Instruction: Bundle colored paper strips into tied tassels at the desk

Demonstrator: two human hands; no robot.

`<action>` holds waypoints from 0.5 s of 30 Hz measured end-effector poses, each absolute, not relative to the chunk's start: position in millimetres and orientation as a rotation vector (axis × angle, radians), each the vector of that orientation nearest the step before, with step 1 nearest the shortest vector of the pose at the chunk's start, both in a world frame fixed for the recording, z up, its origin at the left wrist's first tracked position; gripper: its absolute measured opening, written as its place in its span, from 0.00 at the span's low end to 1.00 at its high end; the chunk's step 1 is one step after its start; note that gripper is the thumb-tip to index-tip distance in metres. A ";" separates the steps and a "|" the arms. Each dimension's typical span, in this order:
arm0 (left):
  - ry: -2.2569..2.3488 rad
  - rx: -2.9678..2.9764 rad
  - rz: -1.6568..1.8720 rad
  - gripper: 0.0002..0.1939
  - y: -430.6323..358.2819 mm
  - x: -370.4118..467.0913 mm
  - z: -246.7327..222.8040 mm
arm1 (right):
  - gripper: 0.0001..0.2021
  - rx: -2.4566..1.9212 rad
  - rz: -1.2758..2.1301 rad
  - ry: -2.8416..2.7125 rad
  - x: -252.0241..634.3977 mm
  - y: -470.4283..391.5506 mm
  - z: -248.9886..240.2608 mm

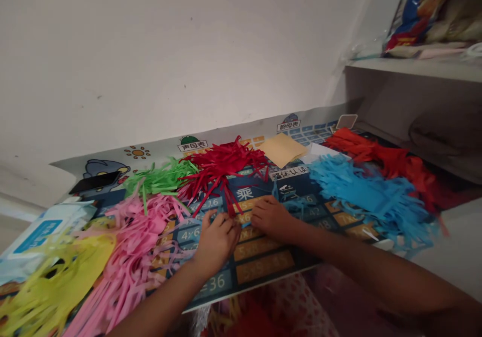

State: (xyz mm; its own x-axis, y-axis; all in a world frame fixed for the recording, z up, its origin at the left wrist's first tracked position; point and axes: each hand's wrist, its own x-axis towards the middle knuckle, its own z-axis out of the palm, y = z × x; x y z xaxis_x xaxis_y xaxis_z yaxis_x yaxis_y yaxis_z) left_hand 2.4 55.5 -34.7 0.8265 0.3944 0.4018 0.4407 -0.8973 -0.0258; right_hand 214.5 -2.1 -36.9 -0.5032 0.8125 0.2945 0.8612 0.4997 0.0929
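My left hand (218, 239) and my right hand (273, 220) meet over the middle of the printed table mat (263, 269), fingers curled and closed. Between the fingertips shows a small bit of bright blue paper strip (246, 224); most of it is hidden. More thin blue strips (297, 204) lie just beyond my right hand. A dark red bundle of fringed paper (226, 161) sits past both hands. Pink fringed paper (141, 226) spreads left of my left hand, while a blue fringed bundle (357, 189) lies to the right above my right forearm.
Green fringe (161, 176), yellow fringe (71, 271) and a pale blue packet (41, 234) are on the left, with a dark flat object (95, 182). Orange-yellow paper sheets (283, 149) lie at the back. Red fringe (384, 158) is below a loaded shelf (414, 69).
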 end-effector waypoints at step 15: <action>-0.962 -2.951 -0.718 0.08 60.0 1.1 -40.7 | 0.03 -1.562 0.100 -2.308 240.3 5.7 -40.1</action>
